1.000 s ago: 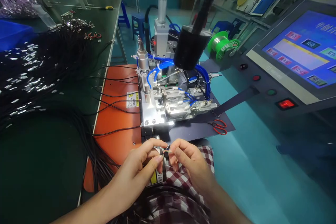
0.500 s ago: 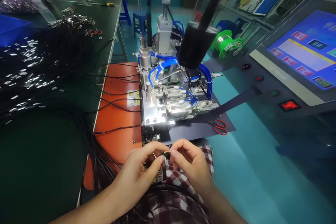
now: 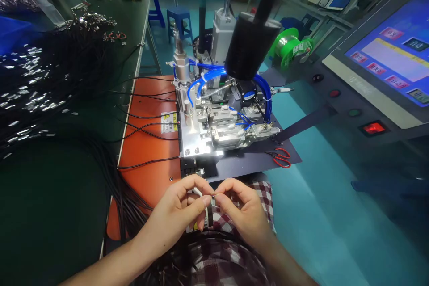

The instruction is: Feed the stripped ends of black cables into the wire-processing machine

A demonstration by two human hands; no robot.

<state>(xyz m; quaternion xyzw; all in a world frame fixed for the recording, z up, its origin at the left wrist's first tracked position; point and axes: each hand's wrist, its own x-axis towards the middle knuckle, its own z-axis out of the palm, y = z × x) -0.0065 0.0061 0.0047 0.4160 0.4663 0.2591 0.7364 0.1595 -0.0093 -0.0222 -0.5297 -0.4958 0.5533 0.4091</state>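
Note:
My left hand [image 3: 182, 208] and my right hand [image 3: 246, 210] meet fingertip to fingertip over my lap, just in front of the machine. Each pinches thumb against forefinger around a small wire end [image 3: 213, 195], mostly hidden by the fingertips. Below the left fingers, part of a black and yellow label [image 3: 207, 219] shows. Black cables [image 3: 214, 236] lie across the checkered cloth [image 3: 231, 261] on my lap. The metal machine [image 3: 228, 136] with blue tubes stands just beyond both hands.
Red-handled scissors [image 3: 282, 157] lie on the dark base plate [image 3: 234, 167]. An orange plate [image 3: 144, 143] with black cables crossing it is on the left, beside a green-topped table [image 3: 43, 196] heaped with black cables [image 3: 43, 85]. A touchscreen [image 3: 395, 58] hangs at right.
The fingertips of both hands have drawn closer together, and the coloured wires seen between them before are now mostly covered. The view has shifted slightly.

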